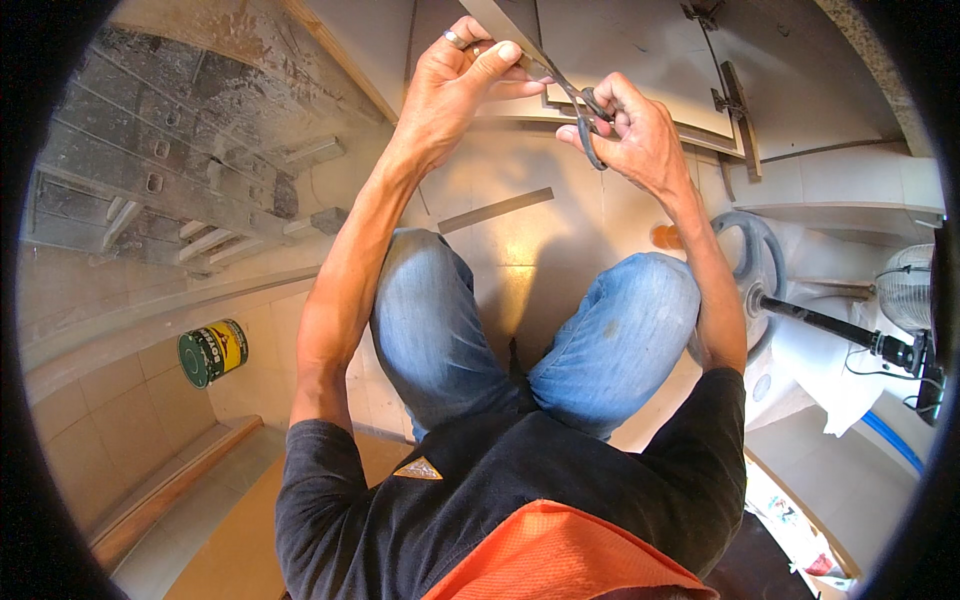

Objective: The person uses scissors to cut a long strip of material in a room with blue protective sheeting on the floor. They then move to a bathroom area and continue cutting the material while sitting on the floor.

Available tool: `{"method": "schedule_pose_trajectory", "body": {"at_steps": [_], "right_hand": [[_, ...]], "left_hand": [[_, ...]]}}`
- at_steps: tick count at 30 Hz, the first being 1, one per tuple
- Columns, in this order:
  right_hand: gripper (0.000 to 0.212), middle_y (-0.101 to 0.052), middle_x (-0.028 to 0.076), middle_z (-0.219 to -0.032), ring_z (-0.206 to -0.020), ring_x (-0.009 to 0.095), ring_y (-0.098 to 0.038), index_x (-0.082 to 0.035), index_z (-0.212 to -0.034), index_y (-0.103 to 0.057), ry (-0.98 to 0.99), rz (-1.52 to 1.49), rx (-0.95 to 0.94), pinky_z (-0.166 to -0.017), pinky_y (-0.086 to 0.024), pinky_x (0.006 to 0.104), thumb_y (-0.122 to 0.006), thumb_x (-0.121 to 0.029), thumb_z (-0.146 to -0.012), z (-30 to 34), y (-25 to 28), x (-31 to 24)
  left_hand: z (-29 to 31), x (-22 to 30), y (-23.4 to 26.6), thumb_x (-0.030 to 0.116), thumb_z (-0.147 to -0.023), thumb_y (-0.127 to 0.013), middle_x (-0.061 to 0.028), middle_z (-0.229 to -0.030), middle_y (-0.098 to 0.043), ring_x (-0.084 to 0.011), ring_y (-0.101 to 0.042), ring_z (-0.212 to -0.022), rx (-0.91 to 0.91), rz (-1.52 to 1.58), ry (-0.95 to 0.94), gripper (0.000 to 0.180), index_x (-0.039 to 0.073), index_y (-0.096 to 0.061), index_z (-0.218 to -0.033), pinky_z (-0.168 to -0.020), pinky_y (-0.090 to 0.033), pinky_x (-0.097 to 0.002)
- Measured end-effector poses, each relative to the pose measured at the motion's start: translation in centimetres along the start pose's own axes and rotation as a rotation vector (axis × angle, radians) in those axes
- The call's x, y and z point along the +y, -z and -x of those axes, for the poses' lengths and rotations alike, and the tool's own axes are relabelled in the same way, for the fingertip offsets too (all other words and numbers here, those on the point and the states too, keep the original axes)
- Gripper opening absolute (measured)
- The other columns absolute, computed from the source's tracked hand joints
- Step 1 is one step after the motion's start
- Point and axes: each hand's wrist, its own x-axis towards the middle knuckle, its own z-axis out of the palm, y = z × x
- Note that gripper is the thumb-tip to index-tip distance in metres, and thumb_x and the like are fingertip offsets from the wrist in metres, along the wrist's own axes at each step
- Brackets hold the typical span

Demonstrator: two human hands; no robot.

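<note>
scissors (580, 110) handles hidden in right hand (640, 135), fan (910, 290) cut off by rim

Seated over blue-jeaned knees (520, 330) on pale floor tiles (520, 240). Left hand (455, 85) pinching a thin strip (500, 25) at twelve o'clock, right hand (635, 135) gripping dark scissors (578, 105) just beside it, blades on the strip. Green can (212, 352) lying at nine o'clock, standing fan (850, 320) at three.

The tiled floor (520, 250) is pale beige. Lying on it: a green and yellow can (212, 352) on its side at 9 o'clock, a flat grey strip (495, 209) near 12 o'clock, and a fan base (752, 262) with its black pole (830, 325) at 3 o'clock. A wooden board (235, 535) lies at 7 o'clock.
</note>
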Motion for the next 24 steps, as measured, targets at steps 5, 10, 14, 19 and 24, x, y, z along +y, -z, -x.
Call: {"method": "schedule_pose_trajectory", "body": {"at_steps": [5, 10, 14, 19, 24], "right_hand": [[0.051, -0.056, 0.004, -0.062, -0.056, 0.015, -0.053, -0.005, -0.084, -0.057, -0.111, 0.021, -0.037, -0.054, -0.046, 0.0314, -0.088, -0.042, -0.07, 0.01, 0.41, -0.13], [0.05, -0.056, 0.003, -0.061, -0.056, 0.015, -0.053, -0.005, -0.084, -0.057, -0.115, 0.024, -0.024, -0.054, -0.046, 0.0313, -0.089, -0.041, -0.07, 0.04, 0.44, -0.23], [0.05, -0.057, 0.003, -0.062, -0.056, 0.016, -0.055, -0.005, -0.084, -0.058, -0.099, 0.045, -0.018, -0.054, -0.047, 0.0319, -0.089, -0.041, -0.069, -0.01, 0.41, -0.35], [0.05, -0.058, 0.003, -0.062, -0.056, 0.017, -0.058, -0.006, -0.084, -0.058, -0.037, 0.122, 0.007, -0.054, -0.048, 0.0321, -0.09, -0.041, -0.068, 0.05, 0.7, -0.65], [0.049, -0.057, 0.003, -0.061, -0.055, 0.016, -0.056, -0.006, -0.084, -0.058, -0.08, 0.074, -0.011, -0.054, -0.047, 0.0319, -0.089, -0.04, -0.068, 0.1, 0.79, -0.62]], "left_hand": [[-0.1, -0.01, 0.26, 0.009, -0.097, -0.065, -0.0056, -0.089, -0.068, -0.0227, -0.073, -0.088, 0.005, -0.007, 0.012, 0.008, 0.007, -0.057, -0.097, -0.083, -0.06, -0.0318], [-0.06, -0.05, 0.47, 0.012, -0.101, -0.06, -0.0096, -0.097, -0.068, -0.018, -0.071, -0.089, -0.012, -0.058, -0.011, 0.011, 0.003, -0.06, -0.107, -0.089, -0.063, -0.0353], [0.12, 0.06, 0.2, 0.01, -0.098, -0.064, -0.0075, -0.092, -0.068, -0.0204, -0.073, -0.088, 0.017, -0.068, -0.013, 0.009, 0.005, -0.058, -0.102, -0.083, -0.062, -0.0323], [0.21, -0.08, -0.2, 0.008, -0.096, -0.066, -0.0063, -0.089, -0.068, -0.0202, -0.073, -0.087, 0.034, -0.042, -0.015, 0.009, 0.005, -0.057, -0.098, -0.079, -0.062, -0.0304], [0.22, -0.04, -0.17, 0.008, -0.096, -0.066, -0.0058, -0.088, -0.068, -0.0195, -0.073, -0.087, 0.033, -0.071, -0.017, 0.009, 0.005, -0.057, -0.097, -0.079, -0.062, -0.0303]]}}
